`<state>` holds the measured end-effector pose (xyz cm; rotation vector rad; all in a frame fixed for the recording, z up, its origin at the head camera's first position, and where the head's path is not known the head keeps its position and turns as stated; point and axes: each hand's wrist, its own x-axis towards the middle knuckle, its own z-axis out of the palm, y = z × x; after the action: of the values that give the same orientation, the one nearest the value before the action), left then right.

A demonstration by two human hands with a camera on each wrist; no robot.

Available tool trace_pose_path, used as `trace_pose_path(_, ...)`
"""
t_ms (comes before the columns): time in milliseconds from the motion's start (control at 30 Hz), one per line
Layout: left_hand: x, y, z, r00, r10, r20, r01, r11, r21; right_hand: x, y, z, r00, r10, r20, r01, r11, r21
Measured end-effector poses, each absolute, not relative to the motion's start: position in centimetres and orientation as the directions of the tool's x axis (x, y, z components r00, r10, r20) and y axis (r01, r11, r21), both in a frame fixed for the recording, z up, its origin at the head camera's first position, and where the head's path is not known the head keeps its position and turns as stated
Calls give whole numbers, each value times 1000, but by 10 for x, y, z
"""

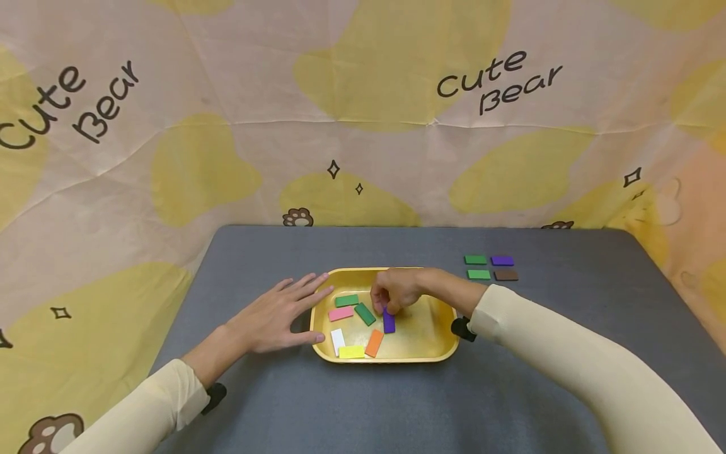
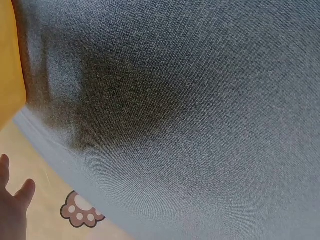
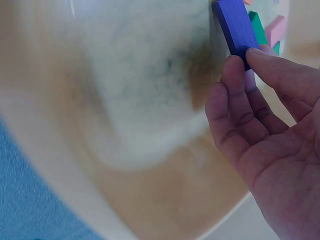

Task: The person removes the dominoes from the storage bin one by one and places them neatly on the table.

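Observation:
Inside the yellow tray (image 1: 420, 360), my right hand (image 1: 397, 289) pinches one end of a purple block (image 1: 389, 321) between thumb and fingertips. The right wrist view shows that purple block (image 3: 237, 27) tilted, its far end pointing away from the fingers. My left hand (image 1: 278, 315) is spread, with straight fingers at the tray's left rim; whether it touches the rim I cannot tell. Left of the purple block lie a green block (image 1: 346, 301), a pink block (image 1: 341, 313) and a dark green block (image 1: 365, 314). Nearer the front are white (image 1: 337, 342), yellow (image 1: 351, 352) and orange blocks (image 1: 374, 343).
Beyond the tray's right back corner, a green block (image 1: 475, 260), another purple block (image 1: 502, 260), a light green block (image 1: 479, 275) and a brown block (image 1: 506, 275) lie in two rows on the grey tabletop (image 1: 272, 252). A patterned cloth (image 1: 386, 151) hangs behind the table.

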<state>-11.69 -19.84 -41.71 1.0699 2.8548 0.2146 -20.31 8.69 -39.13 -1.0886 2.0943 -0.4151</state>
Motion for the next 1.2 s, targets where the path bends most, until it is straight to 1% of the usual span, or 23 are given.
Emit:
trace_pose_path(100, -117, -198, -417, -752, 659, -29, 646, 745, 165, -204, 91, -387, -397, -809, -434, -580, 588, -564)
trace_pose_path(333, -117, -199, -417, -750, 661, -22, 650, 742, 161, -205, 106, -370, -409, -832, -375, -601, 554, -576)
trace_pose_path(633, -116, -199, -417, -749, 662, -21, 651, 742, 160, -205, 134, -343, -473, -822, -318, -503, 548, -668)
trace_pose_path(1033, -116, -198, -418, -752, 659, -18, 649, 744, 159, -211, 185, -319, -624, -750, -217, -377, 533, -758)
trace_pose_path(1200, -116, -198, -418, -754, 657, -20, 646, 746, 161, -213, 207, -315, -686, -710, -159, -351, 514, -783)
